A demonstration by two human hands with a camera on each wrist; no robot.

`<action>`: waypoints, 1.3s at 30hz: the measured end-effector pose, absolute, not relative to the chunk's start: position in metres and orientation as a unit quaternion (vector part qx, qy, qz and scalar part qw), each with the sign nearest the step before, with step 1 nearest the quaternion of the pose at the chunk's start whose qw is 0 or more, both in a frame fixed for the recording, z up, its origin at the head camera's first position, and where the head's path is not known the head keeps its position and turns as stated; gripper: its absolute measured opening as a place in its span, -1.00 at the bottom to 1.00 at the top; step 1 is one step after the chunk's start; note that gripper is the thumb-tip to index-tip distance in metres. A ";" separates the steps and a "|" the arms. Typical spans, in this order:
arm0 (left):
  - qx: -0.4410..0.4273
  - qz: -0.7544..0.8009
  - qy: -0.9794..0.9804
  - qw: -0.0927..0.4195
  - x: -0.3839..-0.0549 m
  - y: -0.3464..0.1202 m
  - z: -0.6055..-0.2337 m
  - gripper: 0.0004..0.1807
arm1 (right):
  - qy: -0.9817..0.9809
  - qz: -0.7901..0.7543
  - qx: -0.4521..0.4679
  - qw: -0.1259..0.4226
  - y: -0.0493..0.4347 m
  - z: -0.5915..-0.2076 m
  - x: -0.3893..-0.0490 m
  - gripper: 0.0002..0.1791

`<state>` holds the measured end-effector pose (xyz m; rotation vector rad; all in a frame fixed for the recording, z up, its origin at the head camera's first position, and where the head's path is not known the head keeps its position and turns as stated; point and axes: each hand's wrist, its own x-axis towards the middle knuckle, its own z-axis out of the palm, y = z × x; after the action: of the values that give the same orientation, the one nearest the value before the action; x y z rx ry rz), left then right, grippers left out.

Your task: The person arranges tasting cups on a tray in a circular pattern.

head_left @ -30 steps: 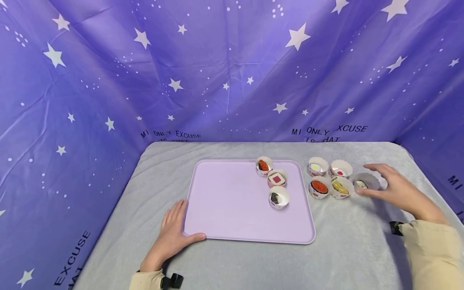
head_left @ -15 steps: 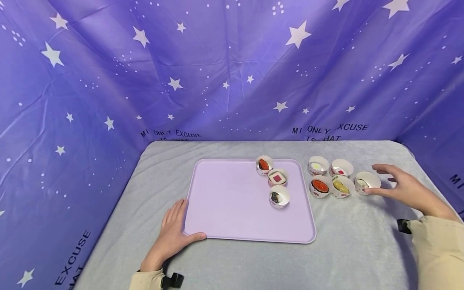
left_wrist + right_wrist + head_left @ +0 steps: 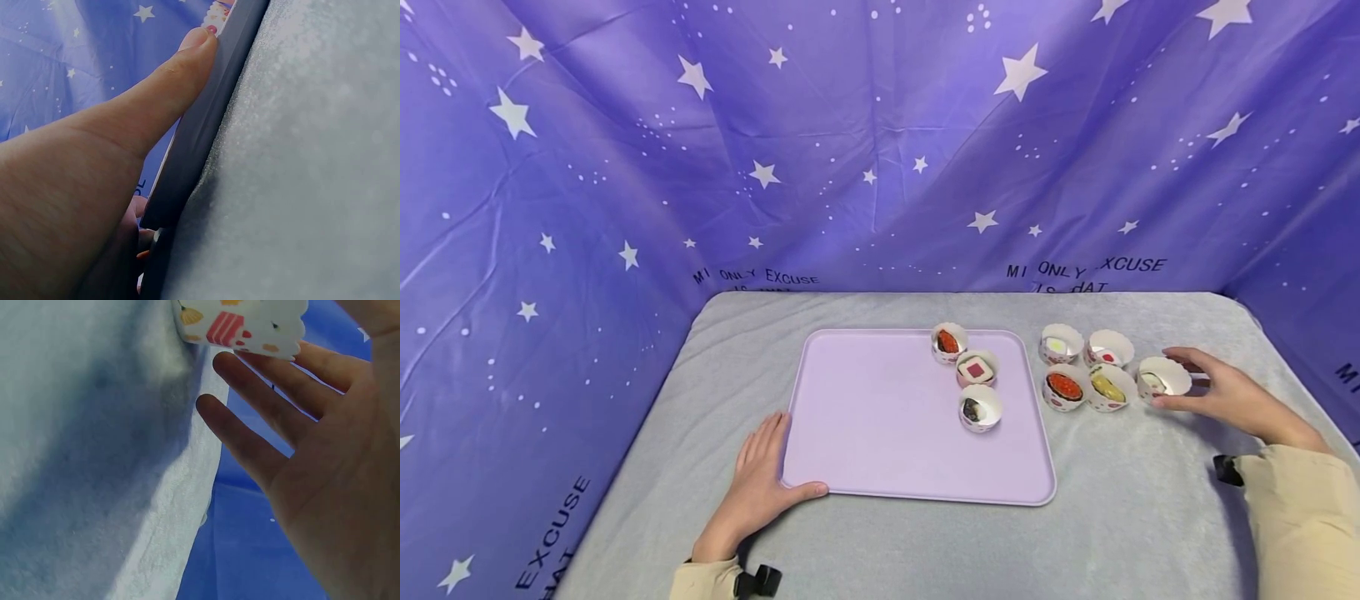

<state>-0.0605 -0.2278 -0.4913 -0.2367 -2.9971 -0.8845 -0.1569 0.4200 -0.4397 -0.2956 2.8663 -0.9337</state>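
Observation:
My left hand (image 3: 756, 479) rests against the near left corner of a lilac tray (image 3: 872, 433), fingers straight along the left edge and thumb on the front rim. The left wrist view has the thumb (image 3: 181, 72) lying on the tray's side. Over on the right, my right hand (image 3: 1232, 396) is spread around a scalloped paper baking cup (image 3: 1176, 383) with a pale sushi piece inside. Its thumb is at the cup's near side and its fingers reach behind. In the right wrist view the fingers lie nearly straight beside the printed cup (image 3: 244, 328).
Three paper cups with sushi-like pieces stand on the tray's right part, among them one with a red-square piece (image 3: 976, 369). Several more cluster between tray and right hand, including an orange-topped one (image 3: 1064, 386). Grey cloth (image 3: 917, 550) covers the table; a purple star curtain (image 3: 880, 167) hangs behind.
My right hand drew back rightward from the pale-sushi cup, then came closer around it again. The cup stays in about the same place. The left hand and tray have not moved.

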 end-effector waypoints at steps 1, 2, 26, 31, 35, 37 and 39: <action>-0.075 -0.281 -0.957 0.003 -0.061 -0.228 -0.491 0.38 | 0.944 -0.309 -0.101 0.050 0.420 -0.441 -0.157 -0.08; -0.075 -0.281 -0.957 0.002 -0.061 -0.228 -0.491 0.38 | 0.944 -0.310 -0.107 0.046 0.420 -0.442 -0.158 -0.10; -0.075 -0.280 -0.957 0.000 -0.061 -0.229 -0.494 0.38 | 0.958 -0.259 -0.126 -0.009 0.412 -0.423 -0.164 -0.34; -0.073 -0.279 -0.958 -0.001 -0.061 -0.230 -0.494 0.39 | 0.956 -0.258 -0.133 -0.031 0.409 -0.414 -0.163 -0.34; -0.072 -0.279 -0.958 -0.003 -0.061 -0.230 -0.494 0.39 | 0.955 -0.259 -0.135 -0.042 0.405 -0.409 -0.161 -0.33; -0.073 -0.278 -0.958 -0.003 -0.061 -0.230 -0.493 0.39 | 0.954 -0.260 -0.138 -0.049 0.403 -0.406 -0.160 -0.34; -0.073 -0.280 -0.957 -0.004 -0.061 -0.229 -0.493 0.39 | 0.953 -0.263 -0.141 -0.055 0.401 -0.403 -0.159 -0.34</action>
<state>-0.0609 -0.2294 -0.4927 -0.2296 -3.0151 -0.8814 -0.1588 0.4009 -0.4028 -0.4600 3.1035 -0.8551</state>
